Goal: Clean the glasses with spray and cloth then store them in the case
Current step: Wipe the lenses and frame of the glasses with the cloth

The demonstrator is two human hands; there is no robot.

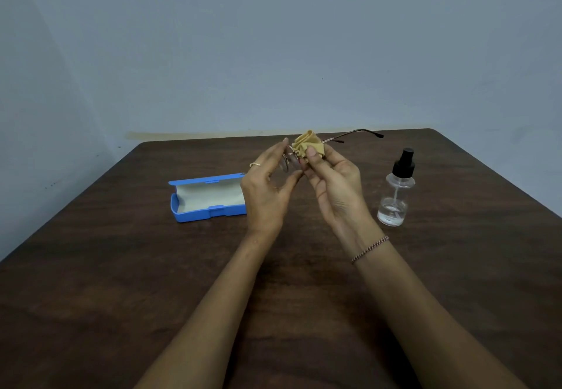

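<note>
Leftmost, on the dark wooden counter (121, 267), a blue case (206, 198) lies open. Its lid is tipped back toward the wall (273, 38) and its pale lining shows. Its right end is hidden behind the left hand (267, 187).

That hand is raised above the counter, palm turned inward, with a ring (254, 164) on one finger. Its fingers (278, 152) and thumb are curled in a light pinch on the rim of one lens of the glasses (288, 161), holding them in the air well clear of the counter. The glasses are thin and metal-framed; the near lens faces roughly sideways, and one temple arm reaches out to the right, past both hands, ending in a dark tip.

Just right of the held lens, a tan cloth (307, 145) is bunched into folds around the other side of the frame. The right hand (334, 184) grips it there, thumb pressed on the front of the cloth and the other fingers curled behind it. The two hands nearly touch at the thumbs. A beaded bracelet (369, 249) sits on the right wrist.

Farther right, a clear spray bottle (395, 194) with a black nozzle stands upright on the counter, apart from the hands, with a little liquid in its bottom.
</note>
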